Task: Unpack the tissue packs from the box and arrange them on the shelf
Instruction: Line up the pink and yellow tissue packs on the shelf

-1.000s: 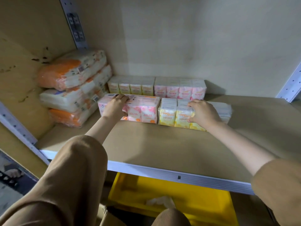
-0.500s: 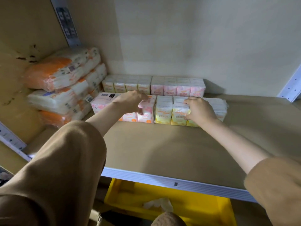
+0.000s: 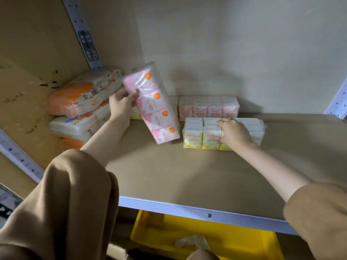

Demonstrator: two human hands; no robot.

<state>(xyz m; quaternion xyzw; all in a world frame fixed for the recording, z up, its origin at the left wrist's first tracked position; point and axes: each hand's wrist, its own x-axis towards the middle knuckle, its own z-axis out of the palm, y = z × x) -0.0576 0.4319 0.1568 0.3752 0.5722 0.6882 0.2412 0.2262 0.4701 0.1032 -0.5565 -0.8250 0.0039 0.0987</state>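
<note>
On the shelf (image 3: 169,177), left hand (image 3: 122,106) gripping a tilted pink tissue pack (image 3: 152,104), right hand (image 3: 234,133) pressed over the yellow tissue pack (image 3: 202,136), below the shelf a yellow bin (image 3: 234,241) holding crumpled white material (image 3: 193,241).

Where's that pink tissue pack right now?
The pink tissue pack is tilted up in the left hand, left of centre, between the orange-and-white stack and the yellow pack.

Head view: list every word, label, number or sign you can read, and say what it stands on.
None reads for certain.
Pink pack in the left hand: print blurred.
Yellow pack under the right hand: print too small.
Rear pink pack: too small.
Orange packs: labels blurred.
</note>
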